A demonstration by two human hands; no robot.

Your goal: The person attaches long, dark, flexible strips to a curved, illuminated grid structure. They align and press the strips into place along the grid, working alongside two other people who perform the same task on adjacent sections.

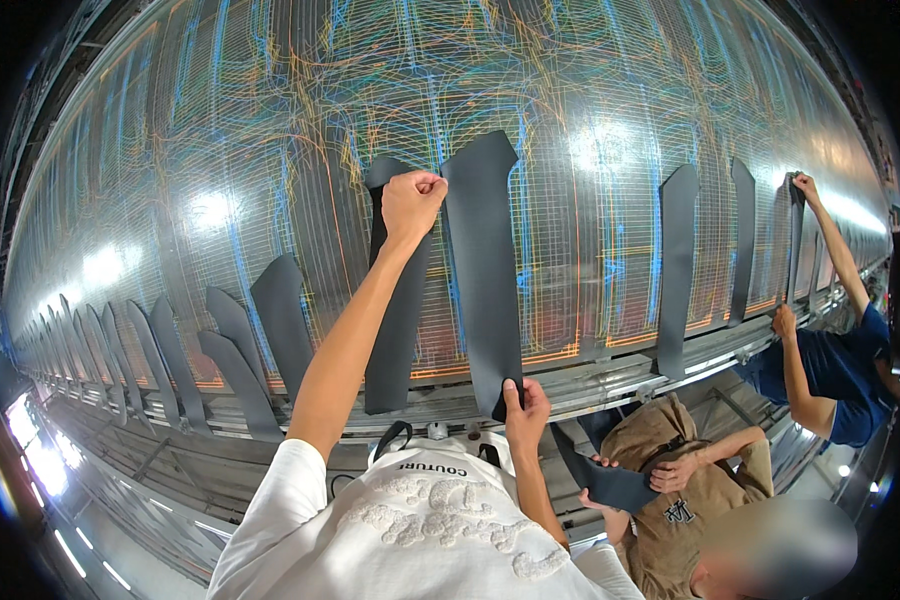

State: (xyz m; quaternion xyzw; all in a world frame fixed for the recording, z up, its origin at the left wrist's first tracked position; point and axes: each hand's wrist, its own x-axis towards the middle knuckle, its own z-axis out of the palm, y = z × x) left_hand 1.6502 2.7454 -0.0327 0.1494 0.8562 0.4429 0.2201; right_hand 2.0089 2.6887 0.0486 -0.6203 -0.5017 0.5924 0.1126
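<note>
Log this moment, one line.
broad dark strip: on lined surface | left hand: closed at its upper-left corner | right hand: gripping its bottom end

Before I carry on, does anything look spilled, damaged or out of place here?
Possibly one thing: left of the left hand, a shorter dark piece seems to overlap a taller one, while the pieces on the right lie apart. I see no spill or damage.

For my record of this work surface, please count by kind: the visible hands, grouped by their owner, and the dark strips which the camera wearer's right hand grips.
Wearer's left hand and right hand: 2
Brown-topped co-worker's hands: 2
Blue-topped co-worker's hands: 2
Dark strip gripped by the right hand: 1
Total: 7
</note>
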